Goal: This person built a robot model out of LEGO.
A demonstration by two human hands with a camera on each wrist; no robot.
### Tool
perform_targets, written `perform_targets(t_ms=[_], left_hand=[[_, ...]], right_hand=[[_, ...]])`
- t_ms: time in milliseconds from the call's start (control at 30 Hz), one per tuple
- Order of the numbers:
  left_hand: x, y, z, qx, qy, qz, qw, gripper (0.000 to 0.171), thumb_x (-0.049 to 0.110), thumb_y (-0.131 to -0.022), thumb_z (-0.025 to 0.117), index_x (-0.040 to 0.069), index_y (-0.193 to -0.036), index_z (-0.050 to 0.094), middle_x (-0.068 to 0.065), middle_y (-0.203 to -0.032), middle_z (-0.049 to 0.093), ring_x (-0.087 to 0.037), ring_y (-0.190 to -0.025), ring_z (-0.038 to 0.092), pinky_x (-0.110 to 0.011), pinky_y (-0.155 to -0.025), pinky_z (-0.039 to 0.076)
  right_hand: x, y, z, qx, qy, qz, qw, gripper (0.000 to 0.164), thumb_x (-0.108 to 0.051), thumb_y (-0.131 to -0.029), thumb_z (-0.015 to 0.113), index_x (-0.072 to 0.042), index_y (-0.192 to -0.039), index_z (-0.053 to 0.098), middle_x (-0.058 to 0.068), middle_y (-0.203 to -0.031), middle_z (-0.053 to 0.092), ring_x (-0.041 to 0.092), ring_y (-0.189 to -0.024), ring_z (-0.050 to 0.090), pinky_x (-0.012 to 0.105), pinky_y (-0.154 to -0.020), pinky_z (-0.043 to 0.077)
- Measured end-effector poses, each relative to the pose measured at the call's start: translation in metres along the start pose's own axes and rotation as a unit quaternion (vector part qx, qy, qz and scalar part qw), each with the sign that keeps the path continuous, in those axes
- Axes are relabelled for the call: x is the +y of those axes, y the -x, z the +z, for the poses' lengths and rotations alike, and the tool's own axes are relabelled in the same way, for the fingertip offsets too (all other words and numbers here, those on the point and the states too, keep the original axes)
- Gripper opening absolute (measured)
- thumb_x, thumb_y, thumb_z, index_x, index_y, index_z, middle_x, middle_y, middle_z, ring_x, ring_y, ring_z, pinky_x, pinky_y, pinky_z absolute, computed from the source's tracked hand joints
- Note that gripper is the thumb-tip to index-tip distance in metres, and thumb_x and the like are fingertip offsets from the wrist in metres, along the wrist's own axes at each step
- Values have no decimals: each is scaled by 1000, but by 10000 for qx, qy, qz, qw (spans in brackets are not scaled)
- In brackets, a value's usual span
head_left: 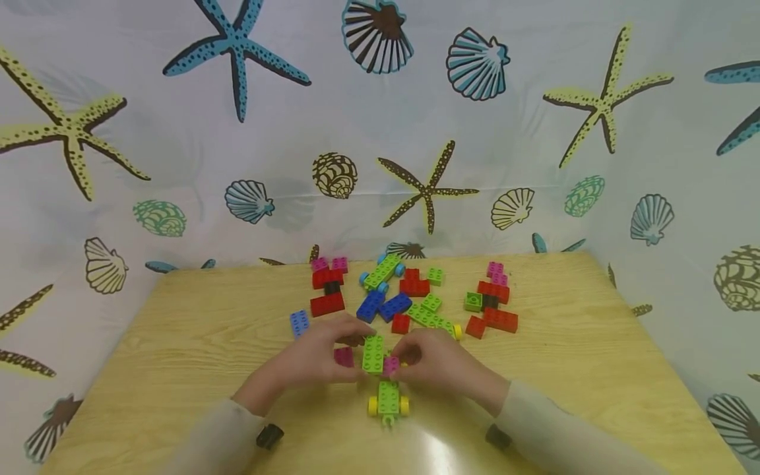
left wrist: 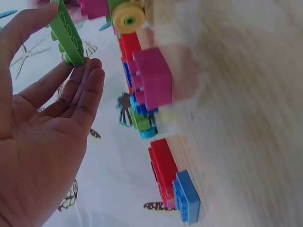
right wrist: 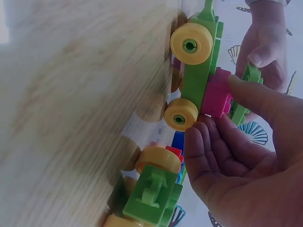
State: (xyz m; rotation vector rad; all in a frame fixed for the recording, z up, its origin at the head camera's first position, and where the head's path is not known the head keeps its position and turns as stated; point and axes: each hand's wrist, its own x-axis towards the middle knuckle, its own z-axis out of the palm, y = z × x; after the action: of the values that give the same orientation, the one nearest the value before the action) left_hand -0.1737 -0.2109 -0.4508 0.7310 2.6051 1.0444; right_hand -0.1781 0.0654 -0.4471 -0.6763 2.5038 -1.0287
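Note:
Between thumb and fingertips, my left hand [head_left: 317, 353] pinches a lime-green studded brick [head_left: 373, 354], held tilted in the left wrist view. Close beside it, my right hand [head_left: 442, 366] has thumb and fingers around a pink brick [right wrist: 218, 93]. That pink brick sits on a green toy car base [right wrist: 195, 82] with yellow wheels, standing on the table. In the right wrist view the green brick is right by the pink brick's studs; whether they touch I cannot tell. Another pink brick [left wrist: 154, 78] lies on the table under my left hand.
Beyond my hands lie red bricks [head_left: 414, 287], dark blue bricks [head_left: 394, 307] and a green car base with blue wheels [head_left: 382, 272]. Another yellow-wheeled green base [head_left: 424, 316] lies near my right hand. A light blue brick [head_left: 299, 322] is at left. A patterned cloth [head_left: 285, 152] hangs behind the table [head_left: 208, 330].

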Motion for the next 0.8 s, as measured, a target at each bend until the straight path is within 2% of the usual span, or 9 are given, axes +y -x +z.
perform_targets(t_ms=[100, 233, 367, 800], left_hand=[[5, 0, 6, -126, 63, 67, 9999, 61, 39, -91, 93, 21, -145, 71, 4, -138, 72, -23, -129, 70, -51, -113, 62], [8, -1, 11, -208, 73, -23, 9998, 63, 44, -91, 93, 23, -146, 70, 5, -141, 72, -21, -132, 70, -50, -114, 62], [11, -1, 15, -213, 123, -74, 9997, 63, 41, -91, 93, 21, -146, 70, 4, -141, 72, -21, -132, 71, -49, -114, 62], [20, -3, 20, -149, 32, -72, 9999, 60, 35, -91, 94, 18, -144, 72, 3, -138, 71, -22, -129, 72, -50, -111, 63]], right_hand=[[2, 0, 1, 26, 10, -29, 10000, 29, -30, -92, 93, -16, -116, 84, -4, -107, 80, 13, -98, 70, 40, -94, 64], [4, 2, 1, 39, -11, -49, 10000, 36, -28, -91, 93, -13, -122, 83, -1, -112, 79, 14, -101, 71, 44, -98, 65], [6, 4, 1, 41, -51, -51, 10000, 36, -26, -91, 93, -13, -123, 82, 0, -113, 79, 15, -102, 71, 45, -99, 64], [6, 11, -2, 38, -192, 60, 9998, 53, -25, -90, 94, -7, -137, 77, 5, -123, 81, 19, -108, 73, 48, -102, 65]])
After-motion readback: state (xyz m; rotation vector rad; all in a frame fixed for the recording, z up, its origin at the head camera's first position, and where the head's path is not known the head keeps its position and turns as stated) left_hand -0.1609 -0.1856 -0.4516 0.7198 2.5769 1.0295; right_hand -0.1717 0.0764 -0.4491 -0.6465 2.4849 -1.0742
